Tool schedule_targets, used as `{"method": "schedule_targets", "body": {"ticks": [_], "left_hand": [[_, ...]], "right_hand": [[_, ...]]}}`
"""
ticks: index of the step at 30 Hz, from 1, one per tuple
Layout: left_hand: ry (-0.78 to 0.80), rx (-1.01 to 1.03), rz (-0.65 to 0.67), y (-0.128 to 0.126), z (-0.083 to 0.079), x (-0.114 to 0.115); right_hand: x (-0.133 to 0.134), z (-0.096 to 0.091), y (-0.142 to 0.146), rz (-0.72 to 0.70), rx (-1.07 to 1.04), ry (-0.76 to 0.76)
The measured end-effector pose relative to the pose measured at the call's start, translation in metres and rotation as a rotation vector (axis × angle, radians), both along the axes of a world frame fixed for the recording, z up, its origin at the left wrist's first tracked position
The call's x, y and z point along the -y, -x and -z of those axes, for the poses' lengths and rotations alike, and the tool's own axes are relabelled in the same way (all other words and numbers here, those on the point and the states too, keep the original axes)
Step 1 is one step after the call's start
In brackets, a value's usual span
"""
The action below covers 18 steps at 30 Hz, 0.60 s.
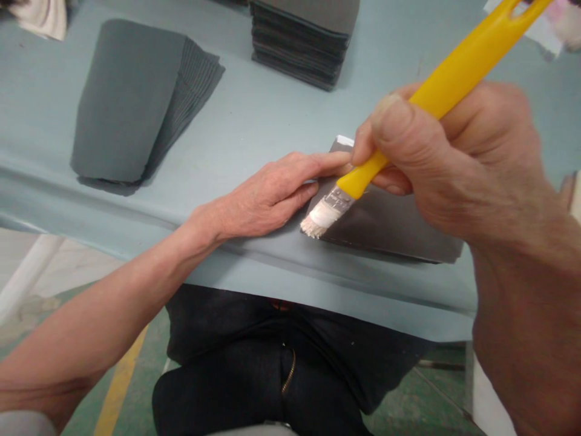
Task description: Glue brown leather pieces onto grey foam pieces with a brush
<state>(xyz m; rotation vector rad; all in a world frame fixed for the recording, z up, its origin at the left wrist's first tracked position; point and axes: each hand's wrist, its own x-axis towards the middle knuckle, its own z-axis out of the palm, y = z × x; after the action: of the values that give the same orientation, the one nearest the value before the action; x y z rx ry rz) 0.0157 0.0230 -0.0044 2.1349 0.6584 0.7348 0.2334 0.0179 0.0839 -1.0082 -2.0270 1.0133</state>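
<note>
My right hand (408, 145) is wrapped round a paintbrush (463, 63) with a yellow handle. Its pale, white-coated bristles point down to the left, over the near left edge of a dark grey sheet stack (394, 227). Whether the bristles touch the stack I cannot tell. My left hand (276, 194) lies flat, fingers stretched out, with the fingertips on the left end of that stack. A white patch (345, 140) shows at the stack's far left corner. The brush and right hand hide part of the stack.
On the blue-grey table cover (245, 121), a fanned pile of dark grey pieces (131, 97) lies at left. A taller dark stack (299, 45) stands at the back. Pale cloth (43, 18) lies far left, white crumpled material (544, 30) far right. The table's front edge runs before my lap.
</note>
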Motion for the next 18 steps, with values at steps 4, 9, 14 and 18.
{"method": "schedule_targets", "body": {"ticks": [4,9,14,18], "left_hand": [[-0.020,0.005,0.001,-0.001,-0.001,0.000],[-0.032,-0.015,-0.025,0.000,0.002,0.000],[-0.051,-0.026,-0.010,0.000,0.001,-0.001],[-0.042,0.003,0.009,-0.002,-0.001,-0.001]], "right_hand": [[-0.007,0.001,-0.008,-0.051,0.128,0.005],[-0.008,-0.002,-0.016,-0.050,0.144,0.003],[0.000,-0.003,-0.004,0.007,0.055,-0.010],[0.001,-0.001,0.001,0.042,0.183,-0.034]]}}
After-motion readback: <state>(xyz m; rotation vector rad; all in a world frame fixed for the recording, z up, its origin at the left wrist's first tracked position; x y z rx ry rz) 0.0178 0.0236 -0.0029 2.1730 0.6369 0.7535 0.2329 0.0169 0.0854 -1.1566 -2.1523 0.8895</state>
